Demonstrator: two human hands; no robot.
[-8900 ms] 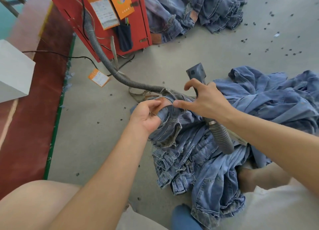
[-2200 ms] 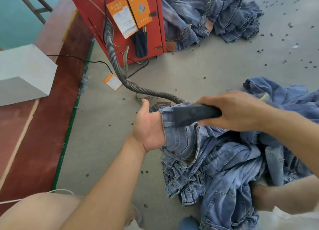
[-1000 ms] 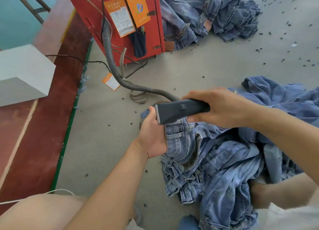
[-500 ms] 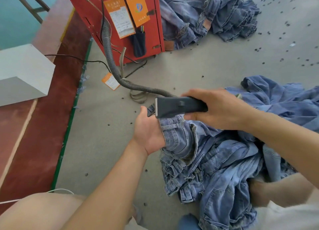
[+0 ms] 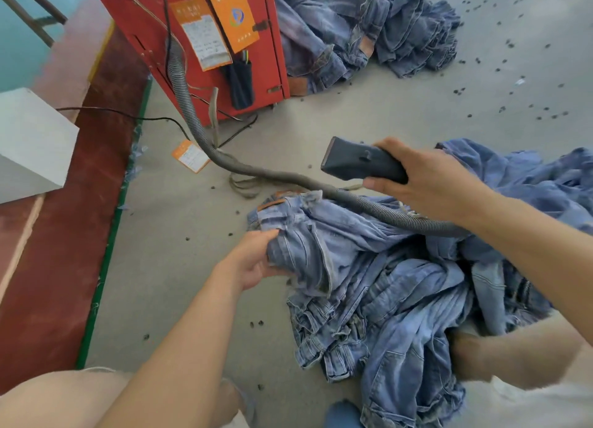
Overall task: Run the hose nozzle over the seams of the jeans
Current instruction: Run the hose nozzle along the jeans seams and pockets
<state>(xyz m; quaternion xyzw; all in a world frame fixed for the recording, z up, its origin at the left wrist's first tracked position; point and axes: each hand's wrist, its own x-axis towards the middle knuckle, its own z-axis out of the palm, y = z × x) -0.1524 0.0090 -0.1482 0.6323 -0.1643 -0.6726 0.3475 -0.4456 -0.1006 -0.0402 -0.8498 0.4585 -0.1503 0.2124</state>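
A heap of light blue jeans (image 5: 378, 286) lies on the grey floor in front of me. My left hand (image 5: 253, 260) grips a bunched fold of the top pair near its waistband, where a brown leather patch shows. My right hand (image 5: 426, 183) holds the dark flat hose nozzle (image 5: 356, 163) in the air above and behind the jeans, its mouth pointing left and clear of the cloth. The ribbed grey hose (image 5: 282, 177) runs from the nozzle across the jeans and up to the red machine.
A red machine cabinet (image 5: 192, 42) with orange tags stands at the back. Another pile of jeans (image 5: 369, 33) lies behind it to the right. A white box (image 5: 29, 145) sits at the left on a red floor strip. Dark specks dot the floor. My knees show below.
The nozzle has lifted off the waistband and moved up and right. My left hand has dropped lower and regripped the jeans, which have sunk onto the heap.
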